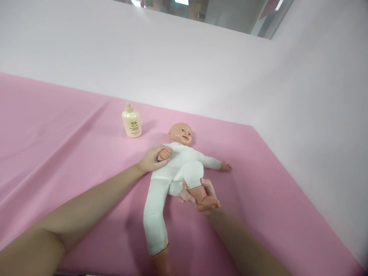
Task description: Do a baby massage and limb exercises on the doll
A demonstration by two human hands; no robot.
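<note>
A baby doll (179,165) in a white suit lies on its back on the pink cloth (57,153), head toward the far wall. My left hand (151,158) is wrapped round the doll's near arm at its side. My right hand (198,193) cups the doll's bent leg from below, lifting the bare foot off the cloth. The doll's other leg stretches toward me and its far arm lies out flat.
A small cream bottle (131,122) stands upright on the cloth to the left of the doll's head. White walls close off the back and the right side.
</note>
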